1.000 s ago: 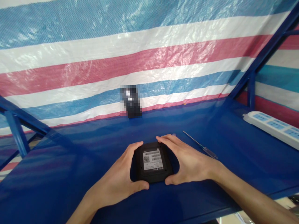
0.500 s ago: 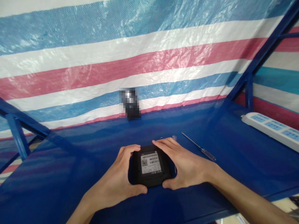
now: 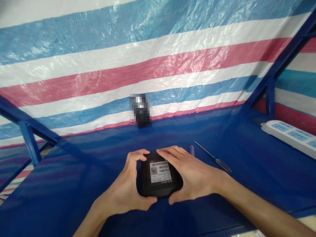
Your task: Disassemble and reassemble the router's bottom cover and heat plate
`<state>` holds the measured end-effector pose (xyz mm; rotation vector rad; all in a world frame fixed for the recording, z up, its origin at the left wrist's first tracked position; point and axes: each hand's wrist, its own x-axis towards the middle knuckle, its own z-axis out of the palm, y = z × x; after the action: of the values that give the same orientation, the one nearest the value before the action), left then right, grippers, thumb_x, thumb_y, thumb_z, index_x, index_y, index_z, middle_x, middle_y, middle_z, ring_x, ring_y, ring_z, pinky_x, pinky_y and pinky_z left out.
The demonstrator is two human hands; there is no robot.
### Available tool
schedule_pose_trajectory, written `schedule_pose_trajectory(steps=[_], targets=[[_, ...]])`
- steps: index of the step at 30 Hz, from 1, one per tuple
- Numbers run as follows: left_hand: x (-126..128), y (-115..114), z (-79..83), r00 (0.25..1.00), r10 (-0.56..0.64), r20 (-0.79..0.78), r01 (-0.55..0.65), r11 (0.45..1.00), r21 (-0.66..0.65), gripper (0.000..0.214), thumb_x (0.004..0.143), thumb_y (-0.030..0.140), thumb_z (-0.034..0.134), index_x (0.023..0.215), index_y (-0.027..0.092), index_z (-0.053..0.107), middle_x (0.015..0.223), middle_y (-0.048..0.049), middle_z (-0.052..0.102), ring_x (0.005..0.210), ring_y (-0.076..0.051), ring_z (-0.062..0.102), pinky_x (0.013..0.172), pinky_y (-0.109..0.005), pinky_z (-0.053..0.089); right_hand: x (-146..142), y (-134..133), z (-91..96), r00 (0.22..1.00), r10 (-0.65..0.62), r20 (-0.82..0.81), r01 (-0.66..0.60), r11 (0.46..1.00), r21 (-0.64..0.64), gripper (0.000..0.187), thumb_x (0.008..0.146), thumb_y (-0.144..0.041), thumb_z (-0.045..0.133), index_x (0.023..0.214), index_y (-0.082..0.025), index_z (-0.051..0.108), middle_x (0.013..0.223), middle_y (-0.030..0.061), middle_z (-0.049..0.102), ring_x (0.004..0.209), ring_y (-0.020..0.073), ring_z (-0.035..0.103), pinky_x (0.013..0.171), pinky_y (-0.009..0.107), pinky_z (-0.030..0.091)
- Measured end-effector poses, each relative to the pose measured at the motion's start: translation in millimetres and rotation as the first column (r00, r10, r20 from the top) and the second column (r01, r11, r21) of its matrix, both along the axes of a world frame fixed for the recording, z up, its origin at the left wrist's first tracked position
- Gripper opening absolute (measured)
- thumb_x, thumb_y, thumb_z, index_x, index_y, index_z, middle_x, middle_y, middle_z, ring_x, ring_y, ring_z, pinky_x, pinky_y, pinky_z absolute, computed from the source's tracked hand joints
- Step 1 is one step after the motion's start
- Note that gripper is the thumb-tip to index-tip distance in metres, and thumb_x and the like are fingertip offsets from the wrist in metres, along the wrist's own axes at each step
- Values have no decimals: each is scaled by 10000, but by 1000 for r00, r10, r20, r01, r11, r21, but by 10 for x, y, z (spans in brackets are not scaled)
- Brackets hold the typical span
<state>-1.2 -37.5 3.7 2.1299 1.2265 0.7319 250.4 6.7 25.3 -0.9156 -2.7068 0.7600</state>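
Observation:
A flat, square black device [image 3: 157, 171] with a white barcode and QR label on its upward face lies on the blue surface between my hands. My left hand [image 3: 125, 184] cups its left side and front corner. My right hand [image 3: 191, 174] wraps its right side, with the fingers over the top edge. Past my right fingertips lie a small translucent purple item [image 3: 192, 150] and a thin screwdriver [image 3: 213, 158] with a clear handle. Neither hand touches them. The device's underside is hidden.
The glossy blue work surface [image 3: 74, 177] meets a striped plastic tarp [image 3: 158, 62] at the back, where a pixelated dark object [image 3: 140, 110] stands. A white power strip [image 3: 290, 136] lies at the right. Blue metal frame bars [image 3: 270, 95] rise on the right, with others [image 3: 29, 138] on the left.
My right fingers have slid left across the device's top edge, and the device sits slightly lower and more squarely in view. The purple item shows more fully beside my right hand.

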Motion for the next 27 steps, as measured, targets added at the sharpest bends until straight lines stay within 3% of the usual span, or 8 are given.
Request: schedule_pose_trajectory(steps=[6,10,16,20,23,25,27], targets=[[-37,20,55,999,20,38,-23,995,100,928,607,219,844,1300,303,233,1401,-156,321,1386,-412,352,1089,-649,364,-131,91,188,1000,12,21,-14,993,114,1271,588,-514,853,1576,-22,222,1514,272,449,1366,402,452,1165,539,330],[-2,86,163,999,40,-13,-36,970,242,933,630,223,842,1336,286,235,1399,-174,342,1371,-418,368,1079,-656,380,-113,188,253,1000,12,-14,-8,973,229,1243,582,-476,859,1562,-12,252,1504,262,467,1350,386,471,1152,521,358],[183,449,243,990,56,-126,8,890,455,969,576,180,876,1318,250,257,1376,-185,407,1303,-415,426,1049,-632,447,27,444,144,997,-39,-65,60,928,368,1137,594,-351,853,1539,-38,303,1510,256,461,1355,394,453,1136,547,390],[342,733,264,977,51,-209,64,858,509,942,610,184,863,1333,229,261,1373,-184,434,1287,-414,448,1043,-617,466,159,593,74,988,-95,-125,138,903,406,1063,619,-277,841,1532,-77,334,1502,246,454,1368,411,425,1141,598,373],[443,881,274,975,28,-219,91,852,515,931,634,186,849,1348,221,252,1393,-185,432,1314,-409,436,1075,-608,442,262,656,29,938,-175,-299,257,931,261,1050,593,-283,874,1513,-126,392,1529,213,420,1424,395,377,1175,589,337],[495,942,270,976,13,-219,104,850,516,952,635,184,848,1362,217,235,1399,-189,438,1330,-403,425,1078,-600,444,322,701,-6,817,-324,-477,371,928,5,935,629,-353,868,1460,-179,477,1502,170,471,1382,356,460,1171,563,359],[541,978,258,976,-1,-218,115,850,514,970,632,182,852,1371,215,225,1405,-192,444,1338,-397,422,1075,-594,453,373,762,-41,678,-479,-557,428,874,-230,673,753,-409,778,1361,-203,576,1400,140,586,1249,303,598,1121,536,431]])
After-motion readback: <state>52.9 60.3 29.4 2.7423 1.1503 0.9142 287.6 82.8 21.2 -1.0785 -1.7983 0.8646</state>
